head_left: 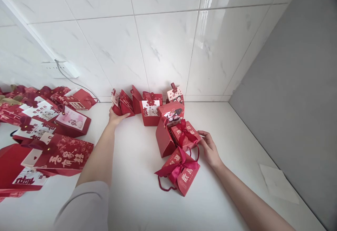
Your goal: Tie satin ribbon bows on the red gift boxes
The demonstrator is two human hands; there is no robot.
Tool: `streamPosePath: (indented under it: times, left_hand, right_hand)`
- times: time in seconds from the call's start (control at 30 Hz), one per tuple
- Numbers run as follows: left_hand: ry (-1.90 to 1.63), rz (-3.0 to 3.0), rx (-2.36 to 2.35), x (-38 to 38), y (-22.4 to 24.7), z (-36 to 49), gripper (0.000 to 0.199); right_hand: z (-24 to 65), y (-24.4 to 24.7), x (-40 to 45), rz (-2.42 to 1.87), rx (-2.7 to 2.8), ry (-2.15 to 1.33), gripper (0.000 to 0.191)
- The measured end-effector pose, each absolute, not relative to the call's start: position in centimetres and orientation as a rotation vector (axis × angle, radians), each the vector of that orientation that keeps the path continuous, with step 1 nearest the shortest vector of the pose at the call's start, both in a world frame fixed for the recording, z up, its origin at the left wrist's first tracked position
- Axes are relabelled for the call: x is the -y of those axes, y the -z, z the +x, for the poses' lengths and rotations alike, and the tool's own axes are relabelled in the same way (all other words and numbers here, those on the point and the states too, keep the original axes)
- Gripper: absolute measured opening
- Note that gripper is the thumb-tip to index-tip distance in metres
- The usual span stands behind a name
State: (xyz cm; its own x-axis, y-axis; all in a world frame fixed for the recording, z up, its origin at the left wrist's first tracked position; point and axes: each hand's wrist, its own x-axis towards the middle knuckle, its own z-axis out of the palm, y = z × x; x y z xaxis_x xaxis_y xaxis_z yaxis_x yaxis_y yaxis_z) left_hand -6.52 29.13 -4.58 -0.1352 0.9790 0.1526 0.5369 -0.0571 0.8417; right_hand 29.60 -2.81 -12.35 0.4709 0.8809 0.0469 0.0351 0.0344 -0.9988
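with the clock centred on my view, i have the left hand (119, 117) near nine o'clock, spread wide, its thumb along the lower front of the small red boxes (127, 103) and its fingers at their left end. those boxes stand close together by the tiled wall (165, 48). my right hand (207, 146) is at four o'clock, partly curled, fingertips at the right edge of the upper ribboned box (185, 133); i can't tell whether it grips. that box sits between five and four o'clock, against the tall red box (165, 145), which leans into view just below centre. the lower ribboned box (188, 178), with a bow and cord handles, lies on the counter (134, 185) between five and six. toward eight o'clock from centre i see the white-panelled box (151, 117), and at twelve the cartoon-print box (176, 96), by the wall. a crowded pile of red gift boxes (72, 153) spreads from eight to nine, with a socket panel (60, 70) on the wall toward ten and a grey surface (295, 94) at three
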Motion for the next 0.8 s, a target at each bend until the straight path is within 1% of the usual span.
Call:
streamPosePath:
  times: [0.13, 0.23, 0.3, 0.33, 0.4, 0.43, 0.47, 0.5, 0.53, 0.6, 0.63, 0.67, 0.73, 0.8]
  left_hand:
    - [-1.171, 1.575, -1.718, -31.4, 5.6, -4.6, 0.109]
    - [-1.229, 1.536, -1.766, -32.4, 5.6, -4.0, 0.112]
    - [-1.311, 1.533, -1.796, -31.8, 5.8, -3.6, 0.107]
    - [-1.361, 1.553, -1.796, -31.2, 6.0, -3.3, 0.098]
    - [-1.439, 1.648, -1.731, -29.3, 6.6, -2.4, 0.072]
    - [-1.443, 1.723, -1.659, -28.2, 7.1, -1.8, 0.059]
    - [-1.418, 1.805, -1.57, -27.1, 7.5, -1.1, 0.051]
    - [-1.375, 1.882, -1.475, -26.1, 7.9, -0.3, 0.05]
    - [-1.322, 1.955, -1.373, -25.3, 8.2, 0.4, 0.055]
    - [-1.21, 2.062, -1.178, -24.0, 8.7, 1.8, 0.075]
    - [-1.163, 2.088, -1.118, -23.6, 8.9, 2.4, 0.083]
    - [-1.13, 2.099, -1.091, -23.3, 9.0, 3.0, 0.087]
    - [-1.108, 2.091, -1.136, -22.9, 9.1, 3.7, 0.084]
    - [-1.128, 2.074, -1.257, -22.4, 9.1, 4.3, 0.077]
  right_hand:
    - [29.6, 12.5, 2.7, -1.398, 0.899, -0.788, 0.041]
    - [29.6, 12.4, 2.7, -1.412, 0.912, -0.786, 0.039]
    - [29.6, 12.3, 2.7, -1.411, 0.91, -0.792, 0.038]
    - [29.6, 12.3, 2.7, -1.41, 0.909, -0.796, 0.038]
    - [29.6, 12.2, 2.7, -1.413, 0.914, -0.803, 0.039]
    - [29.5, 12.2, 2.7, -1.412, 0.917, -0.804, 0.039]
    - [29.5, 12.2, 2.7, -1.407, 0.92, -0.806, 0.038]
    - [29.5, 12.2, 2.7, -1.403, 0.921, -0.808, 0.038]
    - [29.6, 12.3, 2.6, -1.401, 0.921, -0.808, 0.038]
    - [29.6, 12.5, 2.6, -1.408, 0.92, -0.797, 0.038]
    - [29.7, 12.6, 2.5, -1.414, 0.921, -0.787, 0.038]
    - [29.7, 12.6, 2.5, -1.417, 0.922, -0.776, 0.038]
    - [29.7, 12.7, 2.5, -1.412, 0.924, -0.766, 0.038]
    - [29.7, 12.7, 2.5, -1.41, 0.923, -0.767, 0.037]
